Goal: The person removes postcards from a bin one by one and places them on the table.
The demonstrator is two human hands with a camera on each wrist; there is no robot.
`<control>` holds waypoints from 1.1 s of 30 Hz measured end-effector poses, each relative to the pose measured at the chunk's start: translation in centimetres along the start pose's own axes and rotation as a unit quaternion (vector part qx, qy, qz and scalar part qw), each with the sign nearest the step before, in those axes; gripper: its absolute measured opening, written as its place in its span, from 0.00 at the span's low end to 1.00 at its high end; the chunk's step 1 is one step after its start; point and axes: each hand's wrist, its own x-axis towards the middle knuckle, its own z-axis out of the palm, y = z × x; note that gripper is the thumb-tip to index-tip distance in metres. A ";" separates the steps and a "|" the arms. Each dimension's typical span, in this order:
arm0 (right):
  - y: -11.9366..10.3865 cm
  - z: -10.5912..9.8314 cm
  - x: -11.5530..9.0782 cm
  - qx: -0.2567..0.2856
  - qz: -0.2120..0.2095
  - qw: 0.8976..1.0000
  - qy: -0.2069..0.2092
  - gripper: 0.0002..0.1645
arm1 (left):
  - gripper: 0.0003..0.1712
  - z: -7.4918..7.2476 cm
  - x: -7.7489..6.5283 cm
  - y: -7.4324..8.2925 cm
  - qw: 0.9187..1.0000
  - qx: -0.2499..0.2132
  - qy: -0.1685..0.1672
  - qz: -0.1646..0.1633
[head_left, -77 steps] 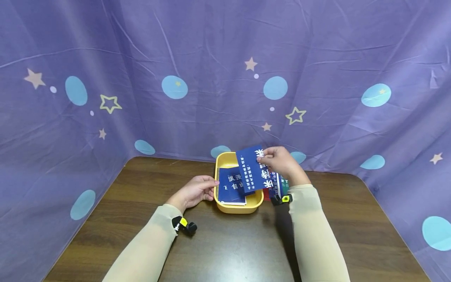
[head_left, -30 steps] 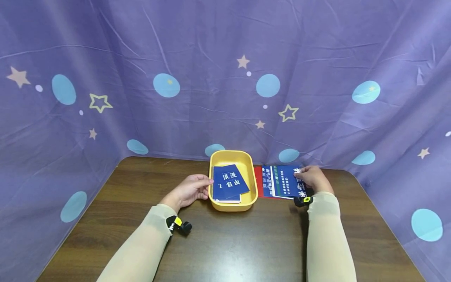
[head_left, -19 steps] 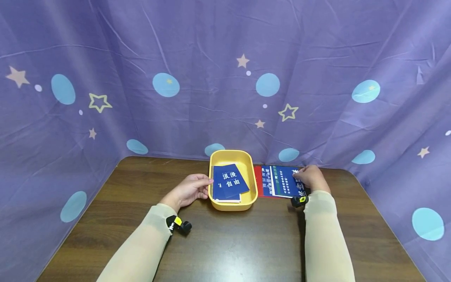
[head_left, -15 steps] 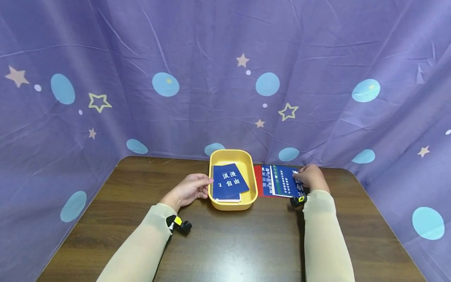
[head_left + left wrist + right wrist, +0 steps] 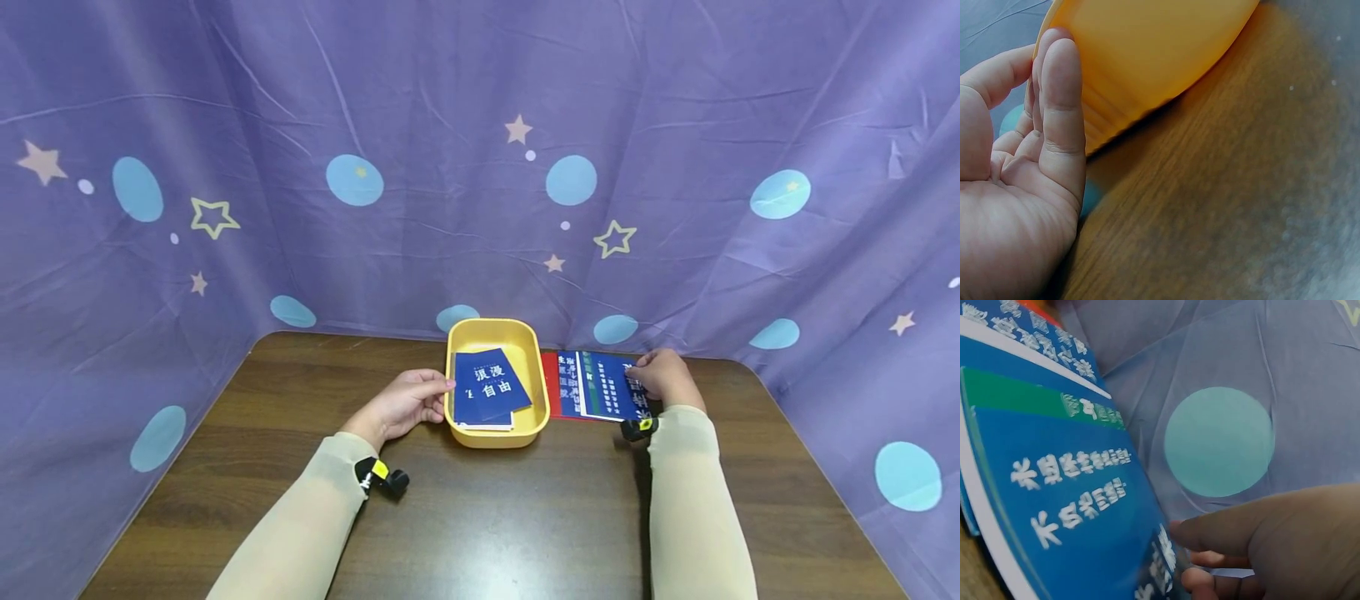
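Beside the left wall of a yellow plastic basket (image 5: pixel 498 438), my left hand (image 5: pixel 405 404) holds its rim, thumb at the top edge and fingers along the outside, as the left wrist view shows. Inside the basket lie blue cards (image 5: pixel 487 408) with white Chinese writing, a white edge showing under them. To the right of the basket, my right hand (image 5: pixel 663 379) pinches the right end of a blue card (image 5: pixel 611 387) that tops an overlapping row. In the right wrist view the thumb is at the edge of this blue card (image 5: pixel 1066 487), partly covering its large white characters.
Under that card spread a green-banded card (image 5: pixel 1016 394), another blue card (image 5: pixel 567 383) and a red card (image 5: pixel 550 383). They lie on the brown wooden table (image 5: pixel 465 517) near its back edge. A purple curtain (image 5: pixel 465 108) with stars and dots stands behind and at both sides.
From over the basket, my right hand has carried the blue card right and down onto the row. Lately it has shifted only slightly. The left hand stays at the basket's rim.
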 end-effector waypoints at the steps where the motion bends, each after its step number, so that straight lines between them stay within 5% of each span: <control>1: -0.1 -0.1 0.0 0.003 -0.006 1.000 0.004 0.17 | 0.06 0.0 0.0 0.0 1.000 0.000 0.000 -0.001; 8: -2.1 -0.9 -1.0 0.018 -0.054 0.998 0.019 0.25 | 0.06 -0.1 -0.1 0.1 1.000 0.001 -0.002 -0.005; 15: -6.4 -0.6 -2.5 0.118 -0.083 0.989 -0.012 0.25 | 0.06 0.0 -0.3 0.2 1.000 0.002 -0.007 -0.003; 25: -11.1 0.9 -4.6 0.055 -0.169 0.983 -0.047 0.23 | 0.05 0.4 0.0 0.0 1.000 0.007 -0.001 -0.009; 33: -16.0 4.6 -5.2 0.044 -0.205 0.973 -0.100 0.19 | 0.06 0.0 0.0 -0.1 1.000 0.005 0.005 -0.006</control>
